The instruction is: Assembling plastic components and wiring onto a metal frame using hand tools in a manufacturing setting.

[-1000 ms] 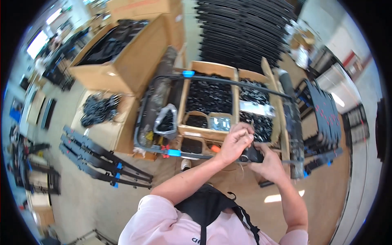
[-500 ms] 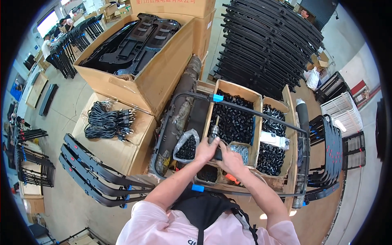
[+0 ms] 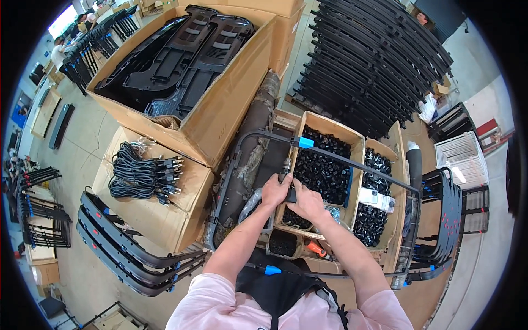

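A dark power screwdriver with a metal chuck (image 3: pixel 286 165) points away from me over the left edge of a bin of black parts. My left hand (image 3: pixel 274 191) is closed around its front. My right hand (image 3: pixel 308 202) is closed on the tool's dark body, close beside the left; the fingers partly hide it. Around and beneath both hands lies a large black tubular frame (image 3: pixel 360 166) with rounded corners and blue clips (image 3: pixel 306 143). Just under my right hand, silver screws (image 3: pixel 333 213) show in a small compartment.
Wooden-sided bins (image 3: pixel 357 144) hold black caps (image 3: pixel 323 165) and other small parts (image 3: pixel 369 224). An orange-handled tool (image 3: pixel 317 248) lies nearer me. Bundled black cables (image 3: pixel 144 173) rest on a carton at left, beside a big carton (image 3: pixel 220 104) of black panels. Stacked black frames (image 3: pixel 374 60) stand behind.
The view has shifted, and the bins now appear farther right. Both hands and the screwdriver have moved left relative to them, from over the caps to the bin's left edge.
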The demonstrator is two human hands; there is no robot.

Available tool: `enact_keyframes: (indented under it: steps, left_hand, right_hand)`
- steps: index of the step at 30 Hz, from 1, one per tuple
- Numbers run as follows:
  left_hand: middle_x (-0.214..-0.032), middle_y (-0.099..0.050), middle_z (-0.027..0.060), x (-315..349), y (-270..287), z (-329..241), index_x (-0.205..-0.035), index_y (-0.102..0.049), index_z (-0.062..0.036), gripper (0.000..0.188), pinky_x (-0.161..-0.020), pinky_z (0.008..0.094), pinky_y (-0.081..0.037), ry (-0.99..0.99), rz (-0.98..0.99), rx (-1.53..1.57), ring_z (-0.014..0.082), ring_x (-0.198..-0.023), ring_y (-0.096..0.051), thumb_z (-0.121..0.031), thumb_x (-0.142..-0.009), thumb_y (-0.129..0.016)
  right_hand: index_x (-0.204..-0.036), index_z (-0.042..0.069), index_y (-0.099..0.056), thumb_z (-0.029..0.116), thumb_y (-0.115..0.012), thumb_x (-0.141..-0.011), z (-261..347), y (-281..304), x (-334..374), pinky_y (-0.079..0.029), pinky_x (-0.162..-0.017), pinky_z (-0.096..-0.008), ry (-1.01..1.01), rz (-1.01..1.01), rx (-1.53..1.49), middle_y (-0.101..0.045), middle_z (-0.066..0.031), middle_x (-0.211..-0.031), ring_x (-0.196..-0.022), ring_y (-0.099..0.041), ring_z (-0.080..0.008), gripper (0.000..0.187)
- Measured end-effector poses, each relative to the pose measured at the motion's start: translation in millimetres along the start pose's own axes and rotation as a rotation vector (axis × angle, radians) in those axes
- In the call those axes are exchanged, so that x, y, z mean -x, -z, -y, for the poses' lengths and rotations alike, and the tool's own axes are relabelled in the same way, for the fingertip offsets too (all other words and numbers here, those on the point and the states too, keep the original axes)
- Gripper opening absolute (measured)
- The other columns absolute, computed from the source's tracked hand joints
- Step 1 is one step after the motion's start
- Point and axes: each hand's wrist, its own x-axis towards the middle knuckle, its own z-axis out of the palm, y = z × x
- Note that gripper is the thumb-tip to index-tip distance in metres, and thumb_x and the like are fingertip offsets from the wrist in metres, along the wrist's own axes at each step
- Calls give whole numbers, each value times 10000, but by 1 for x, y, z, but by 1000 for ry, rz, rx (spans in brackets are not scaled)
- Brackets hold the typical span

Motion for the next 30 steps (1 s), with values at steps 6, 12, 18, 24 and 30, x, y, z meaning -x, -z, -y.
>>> enact_keyframes:
  steps: [6, 12, 18, 24, 30]
  left_hand:
    - [-1092, -733, 288, -4, 2, 0, -1076, -678, 16, 693, -951, 524, -521, -8, -10, 5, 465, -1105, -689, -668, -982, -607]
    - [-1121, -725, 308, -5, 5, -2, -1094, -672, 38, 697, -977, 526, -517, -7, 9, -7, 474, -1135, -680, -648, -990, -606]
    - [-1161, -710, 338, -9, 8, -9, -1124, -652, 55, 707, -1005, 528, -509, -15, 37, -26, 489, -1175, -665, -638, -990, -610]
    - [-1180, -706, 344, -15, 8, -10, -1159, -631, 54, 708, -1015, 530, -508, -8, 33, -64, 494, -1182, -663, -633, -992, -605]
    - [-1196, -704, 345, -18, 7, -19, -1196, -610, 54, 714, -1023, 535, -512, 23, 56, -130, 489, -1186, -668, -631, -996, -589]
  right_hand:
    - [-1460, -19, -479, 413, -861, -781, -2, -2, -6, -631, -833, -511, 7, 4, -40, -735, -274, -1126, -948, -753, -450, 891]
    - [-1466, -33, -466, 424, -835, -809, -4, -3, -8, -634, -830, -504, -6, 13, -35, -736, -279, -1136, -950, -755, -452, 881]
    - [-1470, -52, -439, 433, -815, -839, -11, -15, -14, -635, -809, -512, 24, -36, -87, -746, -278, -1085, -931, -754, -461, 880]
    - [-1523, -38, -384, 452, -789, -862, -10, -10, -16, -627, -821, -526, -23, 28, -112, -730, -309, -1159, -959, -748, -464, 918]
    - [-1586, -30, -313, 472, -786, -865, -18, -10, -18, -614, -872, -517, 5, 3, -186, -719, -314, -1195, -1004, -735, -469, 998]
